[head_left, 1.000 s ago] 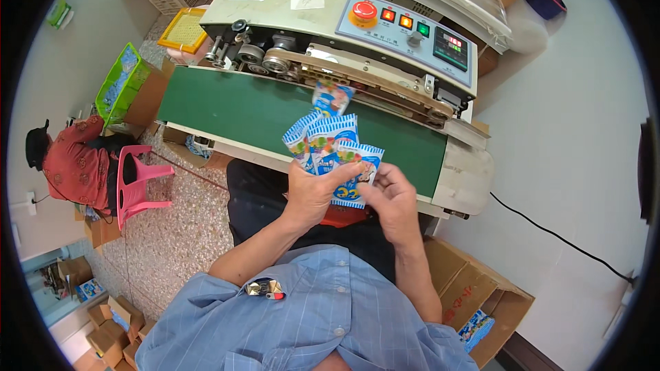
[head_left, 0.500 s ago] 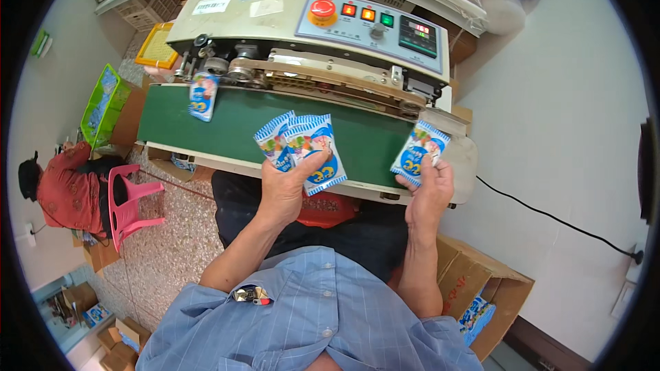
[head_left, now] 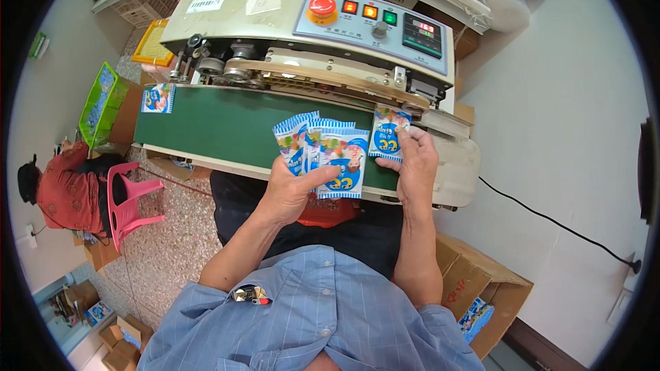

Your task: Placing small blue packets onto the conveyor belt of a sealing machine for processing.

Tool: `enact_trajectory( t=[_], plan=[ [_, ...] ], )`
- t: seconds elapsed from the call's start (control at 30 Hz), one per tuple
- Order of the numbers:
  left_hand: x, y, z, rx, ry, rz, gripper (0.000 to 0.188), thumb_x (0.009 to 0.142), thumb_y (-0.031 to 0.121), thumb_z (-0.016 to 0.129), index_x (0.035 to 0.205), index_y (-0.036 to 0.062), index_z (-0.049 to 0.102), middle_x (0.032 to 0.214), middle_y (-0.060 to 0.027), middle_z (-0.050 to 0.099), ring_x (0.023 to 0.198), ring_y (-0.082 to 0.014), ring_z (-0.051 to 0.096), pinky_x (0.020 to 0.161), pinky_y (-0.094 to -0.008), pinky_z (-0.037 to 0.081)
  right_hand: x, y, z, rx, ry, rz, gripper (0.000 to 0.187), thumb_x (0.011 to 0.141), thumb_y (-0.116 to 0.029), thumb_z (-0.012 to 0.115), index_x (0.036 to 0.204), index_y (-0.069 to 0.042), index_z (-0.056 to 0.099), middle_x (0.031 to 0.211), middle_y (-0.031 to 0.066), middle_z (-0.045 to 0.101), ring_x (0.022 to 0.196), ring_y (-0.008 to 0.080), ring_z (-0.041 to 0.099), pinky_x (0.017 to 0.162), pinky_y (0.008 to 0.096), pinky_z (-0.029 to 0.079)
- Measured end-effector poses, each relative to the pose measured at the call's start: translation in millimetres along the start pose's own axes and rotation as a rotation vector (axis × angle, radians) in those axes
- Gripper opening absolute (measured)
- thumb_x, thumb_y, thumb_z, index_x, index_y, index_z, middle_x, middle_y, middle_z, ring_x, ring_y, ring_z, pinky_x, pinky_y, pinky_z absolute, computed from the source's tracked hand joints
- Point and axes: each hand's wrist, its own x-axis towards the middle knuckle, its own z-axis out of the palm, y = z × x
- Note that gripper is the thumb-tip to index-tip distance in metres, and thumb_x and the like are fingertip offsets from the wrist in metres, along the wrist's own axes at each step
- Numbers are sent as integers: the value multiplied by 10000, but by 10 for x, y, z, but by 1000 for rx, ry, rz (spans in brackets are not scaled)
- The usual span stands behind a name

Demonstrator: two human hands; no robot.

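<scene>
My left hand [head_left: 292, 191] holds a fanned stack of blue-and-white snack packets [head_left: 323, 151] above the near edge of the green conveyor belt [head_left: 220, 127]. To the right, my right hand [head_left: 414, 165] presses a single packet [head_left: 389, 132] flat on the belt's right end, close to the sealing machine's [head_left: 309, 34] infeed slot. Another packet [head_left: 157, 97] lies alone at the belt's far left end.
The machine's control panel has a red round button [head_left: 322, 5] and lit square buttons. A person in red sits by a pink plastic chair [head_left: 127, 199] at the left. An open cardboard box [head_left: 474, 288] stands at my right. A black cable [head_left: 550, 216] runs along the floor.
My right hand has taken one packet out of the stack and set it at the belt's right end. An earlier packet has travelled along the belt to its far left end.
</scene>
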Motion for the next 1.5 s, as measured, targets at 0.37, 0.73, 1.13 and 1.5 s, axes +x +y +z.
enact_trajectory(
  t=[0.37, 0.73, 1.13, 1.5],
  plan=[
    [-27, -186, 88, 58, 2, 115, 422, 814, -10, 765, 1192, -18, 580, 1086, -110, 696, 923, -188, 706, 803, -332, 606, -594, 180, 20, 19, -295, -101, 118, 976, -142, 632, 1031, -39, 616, 920, 31, 674, 703, 49, 568, 612, 165, 438],
    [-25, -153, 72, 78, 58, 4, 379, 875, 43, 713, 1221, 11, 562, 1045, -109, 704, 855, -193, 722, 555, -299, 620, -149, -37, -514, -34, 208, -135, 197, 991, -164, 590, 1062, 19, 594, 925, 94, 687, 714, 135, 686, 528, 260, 607],
    [51, -113, 68, -10, 35, -27, 410, 875, 48, 714, 1239, -17, 536, 1091, -128, 688, 875, -217, 721, 613, -344, 645, 78, -9, -28, -104, -9, 20, 279, 987, -235, 619, 1069, 30, 594, 947, 102, 674, 791, 150, 683, 638, 280, 598],
    [21, -209, 145, 144, 6, 40, 346, 867, 46, 729, 1181, -6, 593, 1084, -106, 688, 876, -153, 702, 603, -292, 630, -545, 143, -40, -1, -298, -116, 145, 959, -107, 652, 1062, -8, 623, 937, 62, 691, 766, 105, 647, 618, 217, 480]
  ],
)
